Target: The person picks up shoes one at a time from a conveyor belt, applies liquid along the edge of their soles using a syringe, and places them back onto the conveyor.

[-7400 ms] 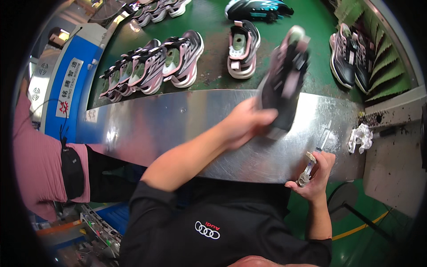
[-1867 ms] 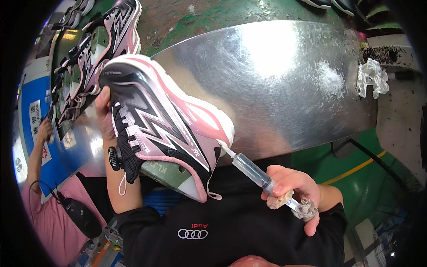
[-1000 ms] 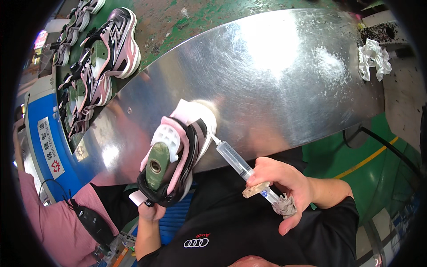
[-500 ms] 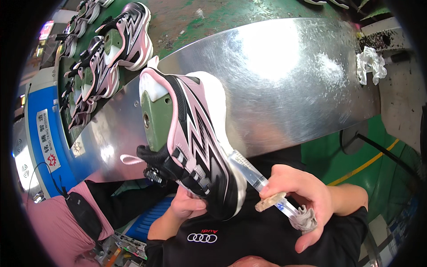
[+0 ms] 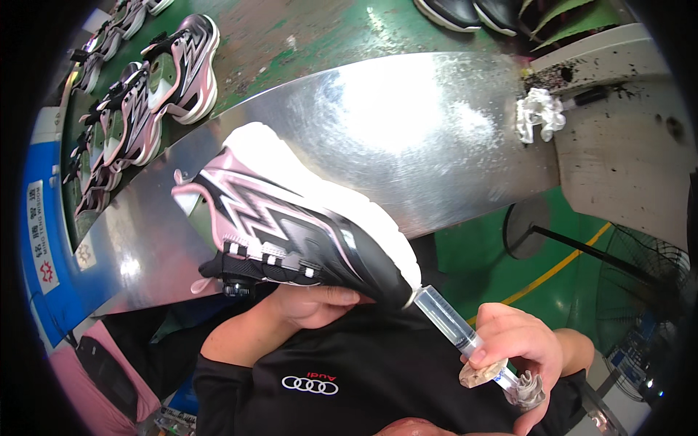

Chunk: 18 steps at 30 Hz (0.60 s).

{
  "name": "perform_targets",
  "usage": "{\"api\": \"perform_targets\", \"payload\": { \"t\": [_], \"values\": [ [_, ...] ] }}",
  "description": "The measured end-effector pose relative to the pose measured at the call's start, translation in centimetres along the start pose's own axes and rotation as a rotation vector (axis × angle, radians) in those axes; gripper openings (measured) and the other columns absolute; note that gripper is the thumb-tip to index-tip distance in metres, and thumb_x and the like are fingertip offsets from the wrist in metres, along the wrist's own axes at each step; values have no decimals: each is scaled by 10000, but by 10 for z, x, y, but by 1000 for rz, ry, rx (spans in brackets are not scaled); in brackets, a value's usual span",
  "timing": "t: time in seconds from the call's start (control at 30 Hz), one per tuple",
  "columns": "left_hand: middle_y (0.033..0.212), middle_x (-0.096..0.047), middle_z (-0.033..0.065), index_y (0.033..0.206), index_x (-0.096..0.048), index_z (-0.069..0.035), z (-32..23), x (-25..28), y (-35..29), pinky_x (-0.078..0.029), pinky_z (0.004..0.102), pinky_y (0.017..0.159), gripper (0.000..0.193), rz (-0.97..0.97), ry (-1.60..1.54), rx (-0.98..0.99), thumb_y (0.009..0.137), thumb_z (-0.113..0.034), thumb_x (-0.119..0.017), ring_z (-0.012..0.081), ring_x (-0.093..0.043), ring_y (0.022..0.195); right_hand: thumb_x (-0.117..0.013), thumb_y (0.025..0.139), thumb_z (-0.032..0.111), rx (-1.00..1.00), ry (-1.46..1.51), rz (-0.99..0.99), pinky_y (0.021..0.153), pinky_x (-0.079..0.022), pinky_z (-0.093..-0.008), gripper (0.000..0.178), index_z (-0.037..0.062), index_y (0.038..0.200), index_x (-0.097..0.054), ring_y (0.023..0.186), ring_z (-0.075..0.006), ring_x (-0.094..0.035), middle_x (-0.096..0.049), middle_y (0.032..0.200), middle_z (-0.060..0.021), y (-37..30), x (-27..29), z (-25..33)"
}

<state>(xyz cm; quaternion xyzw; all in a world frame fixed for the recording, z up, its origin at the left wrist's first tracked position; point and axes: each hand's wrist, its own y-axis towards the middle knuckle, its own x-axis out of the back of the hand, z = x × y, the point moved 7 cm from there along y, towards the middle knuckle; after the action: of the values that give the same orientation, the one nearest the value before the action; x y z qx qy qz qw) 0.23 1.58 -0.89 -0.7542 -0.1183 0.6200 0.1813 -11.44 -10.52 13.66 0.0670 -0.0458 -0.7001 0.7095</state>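
A pink, black and white sneaker (image 5: 291, 225) is tilted over the metal table, its white sole turned up and its toe toward my right. My left hand (image 5: 316, 305) is closed on it from beneath, near the forefoot; some fingers are hidden behind the shoe. In my right hand (image 5: 527, 341) is a clear plastic syringe (image 5: 447, 320) with a wad of tape at its flange and another on its plunger end. The syringe's tip meets the sole edge at the toe, or lies very close to it.
A shiny metal table (image 5: 349, 167) spans the middle. Several similar sneakers (image 5: 185, 69) line the green conveyor (image 5: 291, 43) beyond it. Crumpled white tissue (image 5: 539, 116) sits by a pale ledge at right. Dark shoes (image 5: 447, 14) stand far back. A black fan (image 5: 632, 276) is at lower right.
The sneaker has been turned and tipped so its sole faces up more and its toe points right. My right hand with the syringe has moved right and down, following the toe.
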Motion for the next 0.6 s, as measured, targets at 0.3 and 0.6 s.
{"api": "perform_targets", "payload": {
  "t": [0.3,0.6],
  "values": [
    [1317,-468,228,1376,-357,-143,-7,-5,37,-544,334,830,761,76,7,-63,721,106,-652,264,-566,1102,-796,564,611,14,-178,-104,637,-337,-280,850,57,1161,-554,709,-180,-482,-622,987,-115,-26,2,-2],
    [1220,-559,75,1366,-380,-206,-8,-11,50,-545,289,859,716,144,-108,-97,769,93,-638,203,-581,1085,-718,716,530,96,-498,-157,570,-331,-290,665,40,1131,-548,612,-156,-508,-659,926,-37,-12,-12,-2]
  ]
}}
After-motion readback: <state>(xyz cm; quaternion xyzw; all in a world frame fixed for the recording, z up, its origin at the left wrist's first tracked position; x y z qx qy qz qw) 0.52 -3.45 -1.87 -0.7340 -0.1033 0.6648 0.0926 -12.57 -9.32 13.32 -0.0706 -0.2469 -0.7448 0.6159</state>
